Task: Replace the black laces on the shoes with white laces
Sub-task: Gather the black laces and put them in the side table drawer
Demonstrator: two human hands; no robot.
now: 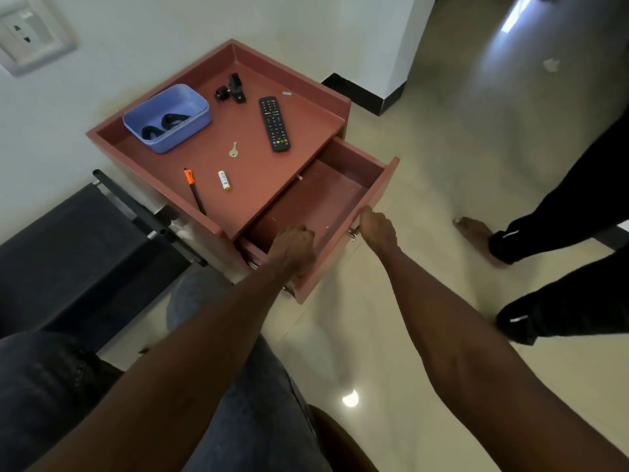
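My left hand and right hand both hold the front of the open drawer. I see no shoes or white laces. If I pull harder, the drawer could slide right out and drop.

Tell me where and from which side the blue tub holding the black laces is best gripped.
Grip the blue tub by its long near rim, coming from above on the drawer side. It sits open-topped beside the cabinet top's raised edges toward the wall, which probably crowd fingers there; the black laces lie low inside, clear of the rim.
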